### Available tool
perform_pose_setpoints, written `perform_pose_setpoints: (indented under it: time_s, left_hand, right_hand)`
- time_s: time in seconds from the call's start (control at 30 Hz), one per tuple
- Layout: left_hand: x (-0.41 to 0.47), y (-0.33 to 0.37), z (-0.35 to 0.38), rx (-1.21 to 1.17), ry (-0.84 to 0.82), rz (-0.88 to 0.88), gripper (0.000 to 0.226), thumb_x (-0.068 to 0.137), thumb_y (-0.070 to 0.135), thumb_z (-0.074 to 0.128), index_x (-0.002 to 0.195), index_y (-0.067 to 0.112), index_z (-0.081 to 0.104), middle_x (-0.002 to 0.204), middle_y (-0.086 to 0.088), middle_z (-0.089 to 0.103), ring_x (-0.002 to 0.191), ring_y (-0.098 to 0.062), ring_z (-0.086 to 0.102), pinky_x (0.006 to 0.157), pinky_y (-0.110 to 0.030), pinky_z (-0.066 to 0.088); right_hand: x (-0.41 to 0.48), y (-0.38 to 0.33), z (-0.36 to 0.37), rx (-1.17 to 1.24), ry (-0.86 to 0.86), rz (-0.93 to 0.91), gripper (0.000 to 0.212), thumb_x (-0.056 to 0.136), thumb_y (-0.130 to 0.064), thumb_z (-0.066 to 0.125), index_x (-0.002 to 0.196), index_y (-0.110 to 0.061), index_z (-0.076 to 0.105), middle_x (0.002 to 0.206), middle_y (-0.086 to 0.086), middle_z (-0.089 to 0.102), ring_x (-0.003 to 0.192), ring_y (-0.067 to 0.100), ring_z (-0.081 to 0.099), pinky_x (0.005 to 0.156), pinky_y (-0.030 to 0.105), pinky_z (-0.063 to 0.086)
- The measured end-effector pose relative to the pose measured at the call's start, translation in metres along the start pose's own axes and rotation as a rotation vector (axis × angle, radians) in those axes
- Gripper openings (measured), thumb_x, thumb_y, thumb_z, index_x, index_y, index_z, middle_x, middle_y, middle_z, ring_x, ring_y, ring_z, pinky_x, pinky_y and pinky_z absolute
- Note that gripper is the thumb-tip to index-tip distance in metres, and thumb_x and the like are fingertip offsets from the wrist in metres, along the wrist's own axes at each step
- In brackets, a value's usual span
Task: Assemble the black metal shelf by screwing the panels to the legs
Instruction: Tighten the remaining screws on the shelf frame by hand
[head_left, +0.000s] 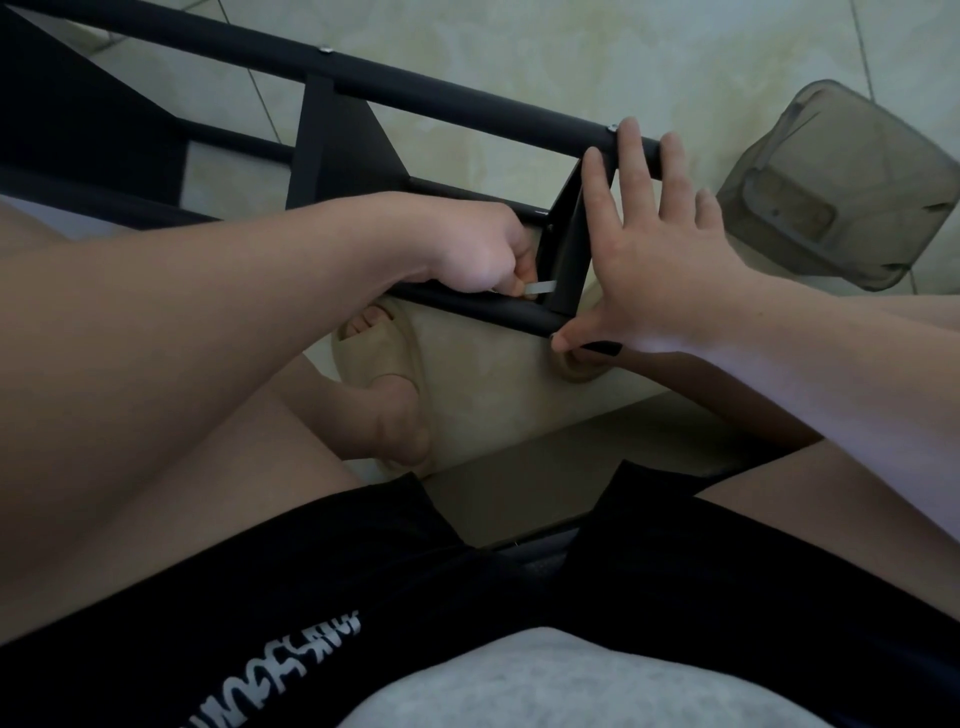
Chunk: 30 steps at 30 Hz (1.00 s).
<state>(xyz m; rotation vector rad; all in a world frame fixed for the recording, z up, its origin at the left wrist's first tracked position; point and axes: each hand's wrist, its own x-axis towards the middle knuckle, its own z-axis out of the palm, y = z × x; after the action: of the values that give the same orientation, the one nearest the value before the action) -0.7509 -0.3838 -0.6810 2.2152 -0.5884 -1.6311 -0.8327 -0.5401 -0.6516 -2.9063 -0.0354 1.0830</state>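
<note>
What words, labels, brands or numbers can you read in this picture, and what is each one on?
The white print on the black shorts: stylised lettering, seen at an angle and cut off by the frame edge; not readable.
No text shows on the black shelf, the metal tool or the grey plastic tub.

Printed in white on the left leg of the black shorts: stylised lettering, upside down, cut off at the lower edge, not legible as words. Nothing else readable.
</note>
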Motion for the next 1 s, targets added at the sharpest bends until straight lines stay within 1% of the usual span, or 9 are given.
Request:
perform_pose_setpoints:
  time_s: [0.17, 0.27, 0.37, 0.43, 0.5, 0.6, 0.67, 0.8, 1.0]
  left_hand:
    - [-0.003, 0.002, -0.020, 0.172, 0.058, -0.018, 0.016, 0.097, 0.017, 0.057, 0.099, 0.018, 0.074, 0.103, 0.003, 0.068, 0.099, -0.020, 0.059, 0.088, -0.033, 0.045]
    - [-0.010, 0.003, -0.049, 0.280, 0.150, -0.070, 0.019, 0.097, 0.019, 0.056, 0.102, 0.013, 0.073, 0.103, -0.002, 0.069, 0.098, -0.023, 0.061, 0.085, -0.034, 0.046]
    - [-0.009, 0.011, -0.070, 0.168, 0.425, -0.038, 0.019, 0.092, 0.015, 0.056, 0.097, 0.011, 0.073, 0.100, -0.010, 0.070, 0.093, -0.030, 0.062, 0.068, -0.032, 0.042]
    - [-0.005, 0.017, -0.076, 0.091, 0.636, -0.010, 0.020, 0.093, 0.014, 0.051, 0.101, 0.015, 0.069, 0.103, -0.009, 0.067, 0.094, -0.030, 0.059, 0.070, -0.032, 0.040]
    - [0.003, 0.016, -0.077, 0.120, 0.736, -0.026, 0.019, 0.096, 0.015, 0.046, 0.108, 0.020, 0.061, 0.111, -0.007, 0.063, 0.103, -0.031, 0.056, 0.079, -0.034, 0.039]
    - [0.012, 0.012, -0.077, 0.182, 0.652, -0.122, 0.026, 0.095, 0.012, 0.044, 0.117, 0.016, 0.056, 0.117, -0.010, 0.061, 0.104, -0.033, 0.056, 0.080, -0.035, 0.040]
    - [0.016, 0.014, -0.076, 0.200, 0.579, -0.159, 0.030, 0.089, 0.008, 0.051, 0.119, 0.012, 0.056, 0.117, -0.013, 0.064, 0.096, -0.033, 0.057, 0.076, -0.034, 0.041]
    - [0.019, 0.015, -0.069, 0.189, 0.555, -0.108, 0.025, 0.092, 0.008, 0.047, 0.116, 0.013, 0.052, 0.113, -0.012, 0.064, 0.099, -0.032, 0.059, 0.084, -0.039, 0.048]
    - [0.001, 0.009, -0.077, 0.147, 0.812, -0.034, 0.015, 0.099, 0.011, 0.037, 0.105, 0.024, 0.043, 0.091, 0.002, 0.056, 0.085, -0.025, 0.052, 0.076, -0.037, 0.033]
  right_hand:
    - [-0.001, 0.004, -0.010, 0.005, -0.055, -0.006, 0.148, 0.062, -0.082, 0.071, 0.157, -0.017, -0.022, 0.164, 0.009, -0.031, 0.152, 0.041, -0.019, 0.121, 0.065, 0.011]
    - [0.002, 0.017, -0.039, 0.138, -0.072, -0.012, 0.130, 0.064, -0.084, 0.066, 0.161, -0.027, 0.001, 0.170, 0.000, 0.002, 0.154, 0.034, 0.011, 0.118, 0.060, 0.025]
    - [0.018, 0.034, -0.064, 0.288, 0.096, 0.035, 0.102, 0.078, -0.069, 0.070, 0.159, -0.027, 0.024, 0.162, 0.003, 0.031, 0.145, 0.033, 0.036, 0.114, 0.054, 0.035]
    - [0.034, 0.041, -0.073, 0.270, 0.113, 0.063, 0.093, 0.085, -0.060, 0.071, 0.158, -0.024, 0.027, 0.160, 0.008, 0.035, 0.144, 0.033, 0.037, 0.114, 0.049, 0.036]
    - [0.046, 0.043, -0.075, 0.243, 0.015, 0.072, 0.091, 0.087, -0.056, 0.071, 0.158, -0.020, 0.028, 0.159, 0.010, 0.037, 0.143, 0.033, 0.038, 0.112, 0.045, 0.035]
    - [0.053, 0.042, -0.070, 0.268, -0.106, 0.079, 0.089, 0.086, -0.052, 0.075, 0.156, -0.016, 0.034, 0.155, 0.007, 0.045, 0.137, 0.031, 0.047, 0.111, 0.041, 0.039]
    - [0.054, 0.041, -0.067, 0.280, -0.109, 0.085, 0.080, 0.086, -0.048, 0.077, 0.150, -0.013, 0.045, 0.144, 0.008, 0.056, 0.127, 0.031, 0.055, 0.102, 0.036, 0.043]
    - [0.051, 0.036, -0.064, 0.263, -0.090, 0.082, 0.047, 0.087, -0.041, 0.077, 0.119, -0.007, 0.069, 0.098, 0.007, 0.067, 0.092, 0.029, 0.061, 0.074, 0.029, 0.041]
    - [0.036, 0.032, -0.083, 0.341, 0.078, 0.087, 0.039, 0.089, -0.036, 0.075, 0.117, -0.011, 0.064, 0.107, 0.006, 0.066, 0.093, 0.026, 0.058, 0.076, 0.032, 0.044]
